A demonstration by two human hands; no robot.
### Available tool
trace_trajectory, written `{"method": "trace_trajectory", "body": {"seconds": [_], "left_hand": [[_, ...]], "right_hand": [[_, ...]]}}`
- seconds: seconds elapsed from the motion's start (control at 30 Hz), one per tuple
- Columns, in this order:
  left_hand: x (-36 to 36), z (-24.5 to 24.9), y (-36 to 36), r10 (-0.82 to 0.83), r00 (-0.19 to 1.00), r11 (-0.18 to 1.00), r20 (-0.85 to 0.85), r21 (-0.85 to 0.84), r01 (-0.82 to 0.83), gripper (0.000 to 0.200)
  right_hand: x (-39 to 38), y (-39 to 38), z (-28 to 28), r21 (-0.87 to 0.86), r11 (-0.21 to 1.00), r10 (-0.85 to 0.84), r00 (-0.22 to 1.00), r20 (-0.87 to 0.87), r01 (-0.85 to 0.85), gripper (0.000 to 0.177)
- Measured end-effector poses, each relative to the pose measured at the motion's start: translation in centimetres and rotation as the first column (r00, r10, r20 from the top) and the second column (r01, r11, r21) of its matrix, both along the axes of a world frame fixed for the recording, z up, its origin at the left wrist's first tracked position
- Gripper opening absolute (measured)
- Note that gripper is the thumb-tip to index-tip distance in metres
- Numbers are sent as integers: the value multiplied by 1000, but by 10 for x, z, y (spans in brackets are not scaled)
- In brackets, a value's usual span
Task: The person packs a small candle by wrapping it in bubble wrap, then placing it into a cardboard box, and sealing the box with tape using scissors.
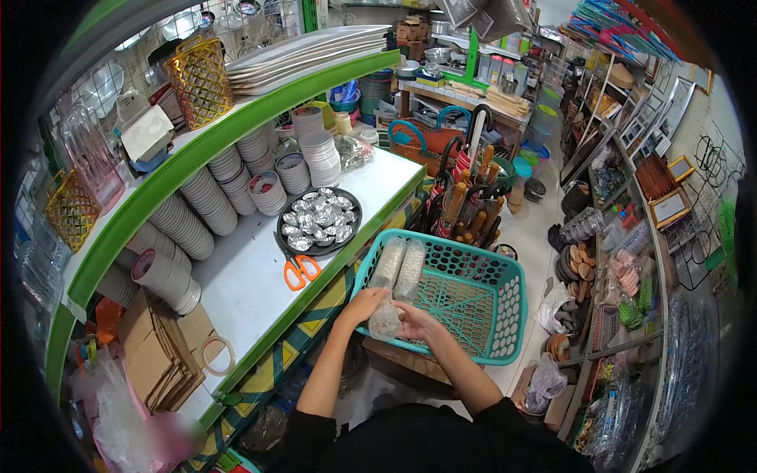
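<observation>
My left hand [364, 306] and my right hand [415, 322] are closed around the near end of a clear plastic-wrapped roll [384, 320], one from each side. They are over the near left corner of a teal plastic basket [505, 311]. Two pale wrapped rolls, a left one [388, 262] and a right one [409, 272], lie side by side in the basket's left part. What is inside the wrapping does not show clearly.
Left of the basket, a white shelf [244, 272] bears orange-handled scissors [300, 272], a black tray [352, 229] of foil cups and stacked bowls [209, 201]. Umbrellas [465, 209] stand beyond the basket. Loaded shelving [623, 260] lines the right side of the aisle.
</observation>
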State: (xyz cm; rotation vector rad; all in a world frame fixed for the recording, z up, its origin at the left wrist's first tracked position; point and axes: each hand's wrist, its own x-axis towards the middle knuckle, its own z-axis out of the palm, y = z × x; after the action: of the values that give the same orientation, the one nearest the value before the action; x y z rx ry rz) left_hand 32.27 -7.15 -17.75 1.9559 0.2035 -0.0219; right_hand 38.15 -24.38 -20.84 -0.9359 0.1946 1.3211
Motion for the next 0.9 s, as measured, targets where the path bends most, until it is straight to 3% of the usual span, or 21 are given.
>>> {"method": "trace_trajectory", "body": {"seconds": [0.2,0.33,0.4,0.53,0.6,0.73,0.8,0.9], "left_hand": [[-2,23,7,153,971,971,182,152,-182,34],[-4,22,11,199,971,969,131,122,-215,29],[-9,21,12,135,975,953,178,245,-177,32],[-19,19,10,90,959,941,269,293,-171,35],[-22,19,12,2,987,919,160,388,-65,43],[-21,11,16,-85,984,906,158,424,10,49],[-19,0,20,-220,963,799,155,596,87,55],[-13,-8,21,-294,955,722,46,665,191,71]], "right_hand": [[6,15,4,-24,1000,-16,1000,-1,16,66],[9,25,9,-57,997,-48,999,11,48,66],[14,29,4,-68,997,-39,999,10,40,69],[24,32,-11,-86,995,47,999,-9,-47,56],[25,35,-19,-95,994,45,999,7,-44,53],[20,34,-21,-68,998,3,997,76,3,51],[19,32,-21,-45,999,-8,994,113,13,50],[20,31,-26,-16,1000,13,985,170,-11,48]]}}
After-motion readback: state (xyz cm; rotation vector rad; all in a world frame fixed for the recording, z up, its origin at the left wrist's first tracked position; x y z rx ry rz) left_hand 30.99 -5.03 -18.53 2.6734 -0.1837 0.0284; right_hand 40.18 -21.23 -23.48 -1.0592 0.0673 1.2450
